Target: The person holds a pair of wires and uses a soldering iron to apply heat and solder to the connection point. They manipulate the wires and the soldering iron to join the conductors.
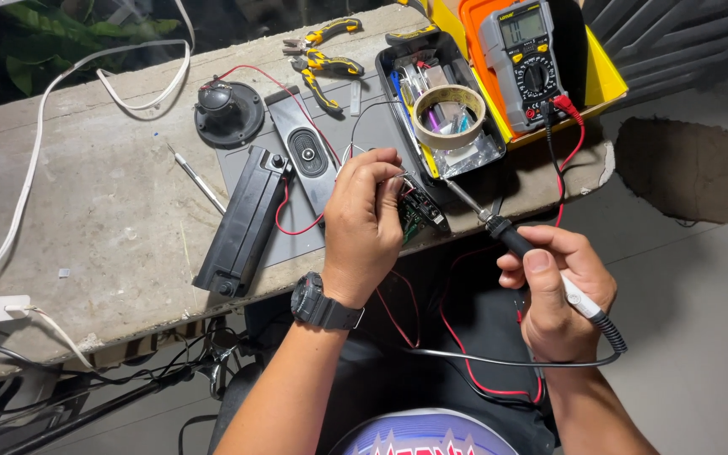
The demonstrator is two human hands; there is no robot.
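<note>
My left hand (364,223), with a black watch on the wrist, pinches a small circuit board (421,214) and thin wires at the bench's front edge. My right hand (558,291) grips a soldering iron (511,238) by its black handle. The iron's metal tip points up-left and reaches the board's right side. Red and black wires (457,337) hang from the board over my lap. A coiled cord runs from the iron's back end past my right wrist.
On the concrete bench (103,202) lie a black speaker housing (242,221), an oval speaker (306,153), a round driver (227,111), yellow-handled pliers (323,61), a tray with a tape roll (448,114), a grey multimeter (526,61) and white cables (35,143).
</note>
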